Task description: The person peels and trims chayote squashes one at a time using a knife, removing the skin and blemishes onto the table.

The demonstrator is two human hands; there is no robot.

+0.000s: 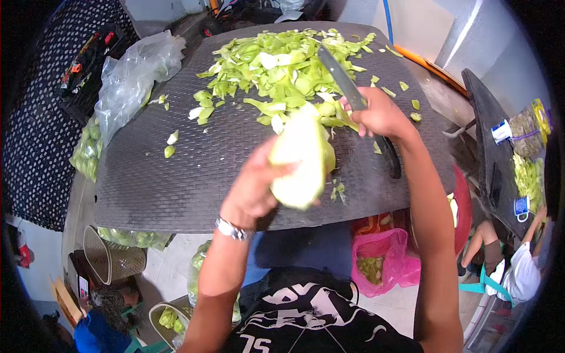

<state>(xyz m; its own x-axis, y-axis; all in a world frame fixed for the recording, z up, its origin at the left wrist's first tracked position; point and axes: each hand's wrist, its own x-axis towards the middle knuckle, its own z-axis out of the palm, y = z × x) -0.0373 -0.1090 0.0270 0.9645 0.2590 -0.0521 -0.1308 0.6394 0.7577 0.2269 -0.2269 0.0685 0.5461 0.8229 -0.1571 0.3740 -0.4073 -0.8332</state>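
Observation:
My left hand [253,182] is closed around a large peeled vegetable [299,159], pale green and smooth, held up over the near half of the table. Its exact kind is not clear. My right hand [379,112] grips a knife [344,79], with the blade pointing up and away and the dark handle end below my fist. The blade is apart from the vegetable. Beyond both hands spreads a heap of green peelings [276,65] on the dark woven-pattern table [176,194]. A few loose peels [170,150] lie to the left.
A clear plastic bag [135,76] rests on the table's left edge, with a bag of green produce [88,150] beside it. Below are a pink bag [379,262], a woven bin [112,256] and another bin [159,320]. Another person [524,270] sits at a side table [494,153].

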